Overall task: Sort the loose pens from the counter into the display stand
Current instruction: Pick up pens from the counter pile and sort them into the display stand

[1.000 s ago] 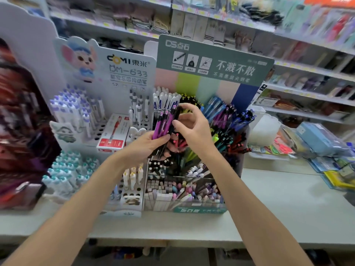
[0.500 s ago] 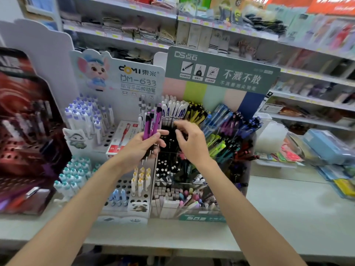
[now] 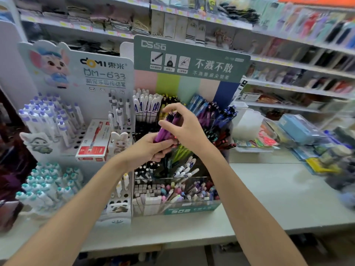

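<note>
My left hand [image 3: 148, 148] grips a bundle of purple pens [image 3: 165, 129] with black tops, held in front of the display stand [image 3: 192, 62]. My right hand [image 3: 184, 125] curls over the top of the same bundle, thumb and fingers pinching the pens' upper ends. The green-headed stand holds white, black, blue, purple and green pens in upright compartments, with pastel pens in its clear front tray [image 3: 192, 207]. The pens' lower ends are hidden by my left hand.
A white stand [image 3: 76, 73] on the left holds lilac and teal capped pens and a red pen box [image 3: 92, 142]. The grey counter [image 3: 278, 192] runs right, where stationery packs [image 3: 299, 129] lie. Shelves of goods fill the background.
The bundle has tilted and moved right, in front of the green stand. My right hand, apart from the pens half a second ago, now pinches their tops.
</note>
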`<state>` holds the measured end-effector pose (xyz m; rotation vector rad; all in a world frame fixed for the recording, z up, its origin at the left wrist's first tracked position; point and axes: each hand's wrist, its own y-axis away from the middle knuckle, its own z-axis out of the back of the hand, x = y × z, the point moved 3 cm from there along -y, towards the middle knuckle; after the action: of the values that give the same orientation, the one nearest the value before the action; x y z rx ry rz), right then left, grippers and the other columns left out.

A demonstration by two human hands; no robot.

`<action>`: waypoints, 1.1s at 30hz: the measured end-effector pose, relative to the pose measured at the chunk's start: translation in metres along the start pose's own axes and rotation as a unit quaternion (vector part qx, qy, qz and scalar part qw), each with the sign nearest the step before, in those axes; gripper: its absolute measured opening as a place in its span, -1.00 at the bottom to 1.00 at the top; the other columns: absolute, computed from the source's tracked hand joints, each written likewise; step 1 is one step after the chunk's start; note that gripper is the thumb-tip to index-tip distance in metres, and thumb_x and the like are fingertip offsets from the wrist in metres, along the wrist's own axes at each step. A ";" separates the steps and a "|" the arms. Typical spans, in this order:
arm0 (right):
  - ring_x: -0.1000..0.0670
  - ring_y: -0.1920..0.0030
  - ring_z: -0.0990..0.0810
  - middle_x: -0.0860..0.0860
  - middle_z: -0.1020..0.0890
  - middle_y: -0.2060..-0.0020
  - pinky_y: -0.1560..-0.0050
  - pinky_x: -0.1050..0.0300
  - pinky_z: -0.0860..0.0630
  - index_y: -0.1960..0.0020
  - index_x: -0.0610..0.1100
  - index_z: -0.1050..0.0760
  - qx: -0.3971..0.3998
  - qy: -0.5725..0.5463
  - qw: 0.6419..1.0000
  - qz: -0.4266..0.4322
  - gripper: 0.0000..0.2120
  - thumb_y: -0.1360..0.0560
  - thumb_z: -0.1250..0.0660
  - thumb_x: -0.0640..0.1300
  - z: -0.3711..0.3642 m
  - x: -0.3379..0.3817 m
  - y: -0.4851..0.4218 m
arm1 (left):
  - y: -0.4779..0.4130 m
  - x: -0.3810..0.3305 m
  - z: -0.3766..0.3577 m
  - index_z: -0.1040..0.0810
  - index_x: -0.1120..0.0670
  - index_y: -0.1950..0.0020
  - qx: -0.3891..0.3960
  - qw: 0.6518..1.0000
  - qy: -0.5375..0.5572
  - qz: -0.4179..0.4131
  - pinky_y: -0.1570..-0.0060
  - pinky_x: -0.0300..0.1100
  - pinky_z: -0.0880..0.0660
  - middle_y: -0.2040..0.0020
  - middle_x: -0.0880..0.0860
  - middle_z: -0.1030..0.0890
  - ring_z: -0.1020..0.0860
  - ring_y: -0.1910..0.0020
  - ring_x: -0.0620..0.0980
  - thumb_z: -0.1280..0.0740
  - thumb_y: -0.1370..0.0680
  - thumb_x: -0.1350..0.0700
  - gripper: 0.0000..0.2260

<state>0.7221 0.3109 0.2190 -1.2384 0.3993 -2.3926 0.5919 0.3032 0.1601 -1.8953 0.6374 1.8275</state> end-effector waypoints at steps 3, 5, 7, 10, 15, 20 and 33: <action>0.11 0.21 -0.52 0.14 -0.57 0.14 0.04 0.18 -0.45 -0.04 -0.10 -0.51 -0.105 -0.037 0.994 -0.020 -0.85 -0.50 -0.44 -0.15 0.032 -0.020 0.004 | -0.011 0.001 -0.005 -0.53 0.13 -0.12 -0.010 1.000 0.013 0.000 0.44 -0.33 -0.16 0.29 0.00 -0.38 -0.23 0.42 -0.13 -0.20 -0.62 -0.02 -0.74; 0.08 0.26 -0.54 0.10 -0.56 0.18 0.11 0.09 -0.48 -0.07 -0.06 -0.46 -0.096 -0.054 0.994 -0.025 -0.81 -0.51 -0.43 -0.14 0.040 -0.027 0.009 | -0.020 -0.001 -0.014 -0.50 0.16 -0.17 0.005 1.000 0.000 -0.006 0.45 -0.30 -0.08 0.31 -0.03 -0.31 -0.15 0.42 -0.12 -0.17 -0.60 -0.08 -0.65; -0.09 0.29 -0.60 -0.09 -0.57 0.18 0.21 0.03 -0.54 -0.13 -0.05 -0.38 -0.074 -0.076 0.994 -0.034 -0.73 -0.51 -0.42 -0.15 0.040 -0.033 0.012 | -0.029 -0.002 -0.025 -0.48 0.17 -0.22 0.023 1.000 -0.017 -0.009 0.45 -0.30 -0.09 0.31 -0.03 -0.26 -0.13 0.42 -0.11 -0.15 -0.61 -0.09 -0.61; -0.21 0.28 -0.60 -0.17 -0.53 0.18 0.27 0.00 -0.56 -0.13 -0.06 -0.33 -0.089 -0.074 0.992 -0.040 -0.71 -0.53 -0.41 -0.18 0.057 -0.041 0.008 | -0.044 -0.007 -0.036 -0.49 0.15 -0.21 0.000 0.999 -0.038 -0.005 0.43 -0.34 -0.21 0.28 -0.03 -0.36 -0.26 0.43 -0.14 -0.11 -0.68 -0.02 -0.70; -0.11 0.28 -0.67 -0.13 -0.54 0.24 0.24 0.06 -0.57 -0.12 -0.12 -0.28 -0.203 -0.059 0.977 -0.019 -0.75 -0.57 -0.33 -0.26 0.121 -0.059 -0.019 | -0.068 -0.020 -0.014 -0.54 0.07 -0.21 -0.210 0.956 -0.194 -0.063 0.34 -0.29 -0.39 0.15 -0.02 -0.58 -0.46 0.36 -0.15 -0.18 -0.67 0.05 -0.79; -0.02 0.33 -0.62 -0.06 -0.52 0.30 0.19 0.14 -0.51 -0.18 -0.20 -0.28 -0.204 0.032 0.978 -0.010 -0.73 -0.57 -0.32 -0.26 0.154 -0.086 -0.052 | -0.066 -0.036 -0.002 -0.59 0.05 -0.01 -0.382 0.857 -0.306 -0.160 0.13 -0.25 -0.46 0.13 -0.03 -0.60 -0.54 0.16 -0.06 -0.33 -0.60 0.12 -0.94; -0.18 -0.16 -0.50 -0.18 -0.50 -0.17 -0.13 0.11 -0.36 -0.29 -0.25 -0.46 -0.024 0.189 0.982 0.014 -0.68 -0.59 -0.31 -0.11 0.110 -0.113 -0.062 | -0.078 -0.014 0.026 -0.43 0.04 -0.44 -0.395 0.655 -0.634 -0.112 -0.52 0.18 0.11 -0.47 0.23 -0.32 -0.15 -0.53 0.20 -0.01 -0.48 -0.47 -0.23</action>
<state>0.8569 0.4135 0.2279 -0.7851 0.5843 -2.6056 0.6171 0.3818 0.1724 -0.4185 -0.9595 2.7699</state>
